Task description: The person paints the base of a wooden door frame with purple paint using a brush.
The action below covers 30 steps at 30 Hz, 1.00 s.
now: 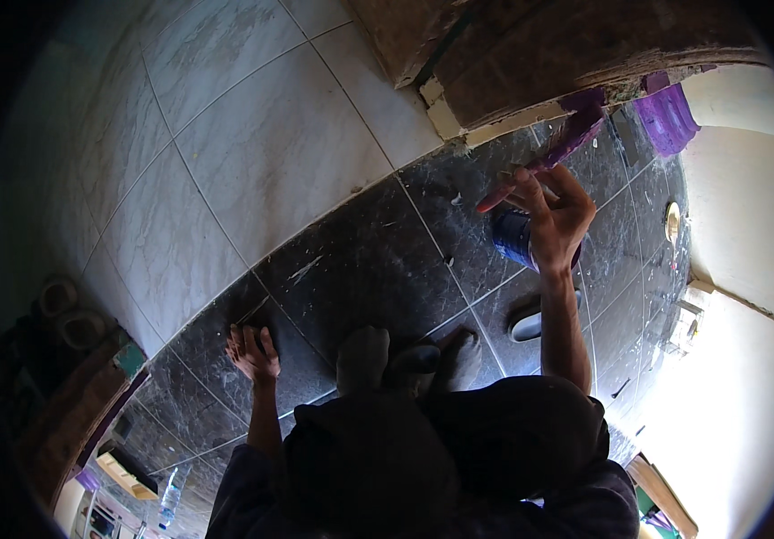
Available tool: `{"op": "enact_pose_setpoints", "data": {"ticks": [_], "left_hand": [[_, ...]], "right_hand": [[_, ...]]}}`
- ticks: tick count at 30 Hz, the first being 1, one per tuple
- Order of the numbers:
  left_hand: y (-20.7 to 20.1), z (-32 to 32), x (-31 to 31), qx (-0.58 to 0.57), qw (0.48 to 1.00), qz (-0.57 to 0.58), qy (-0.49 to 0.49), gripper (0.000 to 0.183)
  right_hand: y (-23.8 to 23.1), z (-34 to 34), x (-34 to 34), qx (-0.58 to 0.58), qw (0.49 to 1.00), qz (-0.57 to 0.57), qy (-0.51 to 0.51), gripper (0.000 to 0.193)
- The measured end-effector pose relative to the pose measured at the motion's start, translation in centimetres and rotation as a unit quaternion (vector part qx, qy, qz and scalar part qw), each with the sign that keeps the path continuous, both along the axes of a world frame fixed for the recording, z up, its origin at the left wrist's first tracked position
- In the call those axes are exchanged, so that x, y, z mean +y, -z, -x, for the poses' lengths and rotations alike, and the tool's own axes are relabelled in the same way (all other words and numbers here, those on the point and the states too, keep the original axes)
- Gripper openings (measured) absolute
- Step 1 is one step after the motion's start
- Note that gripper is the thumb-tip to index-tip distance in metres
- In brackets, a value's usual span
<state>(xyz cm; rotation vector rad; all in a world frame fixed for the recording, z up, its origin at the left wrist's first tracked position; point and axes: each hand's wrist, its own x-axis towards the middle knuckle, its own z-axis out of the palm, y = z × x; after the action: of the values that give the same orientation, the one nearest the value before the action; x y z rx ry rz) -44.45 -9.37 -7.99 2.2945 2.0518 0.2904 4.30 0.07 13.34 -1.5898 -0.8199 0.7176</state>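
Observation:
My right hand (559,214) grips the handle of a paintbrush (559,153) whose head is coated in purple paint. The brush's purple end is at the lower edge of a worn brown wooden panel (584,54), by a purple-painted patch; whether it touches is hard to tell. Below that hand, partly hidden by it, stands a blue can (513,238) on the dark floor. Lower left, my left hand (253,352) is held low at the dark tiles (351,260), fingers apart and nothing visible in them.
Pale marble-look tiles (279,135) border the dark ones. Purple paint covers a wall base (667,121) at the far right. A dark slipper (530,325) lies by my right forearm. A plastic bottle (171,499) and a wooden frame post (81,418) are at lower left.

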Motion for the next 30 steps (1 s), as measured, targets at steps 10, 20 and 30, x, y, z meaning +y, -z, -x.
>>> {"op": "enact_pose_setpoints", "data": {"ticks": [10, 20, 30], "left_hand": [[-0.4, -0.4, 0.2, 0.015, 1.000, 0.003, -0.002, 0.041], [-0.2, 0.0, 0.2, 0.005, 1.000, 0.012, -0.006, 0.039], [-0.4, -0.3, 0.1, 0.003, 1.000, 0.003, 0.001, 0.039]], "right_hand": [[1.3, -0.3, -0.5, 0.004, 1.000, 0.010, -0.006, 0.035], [1.4, -0.6, -0.2, 0.021, 1.000, 0.019, -0.004, 0.037], [2.1, 0.5, -0.7, 0.017, 0.998, 0.050, -0.020, 0.040]]}}
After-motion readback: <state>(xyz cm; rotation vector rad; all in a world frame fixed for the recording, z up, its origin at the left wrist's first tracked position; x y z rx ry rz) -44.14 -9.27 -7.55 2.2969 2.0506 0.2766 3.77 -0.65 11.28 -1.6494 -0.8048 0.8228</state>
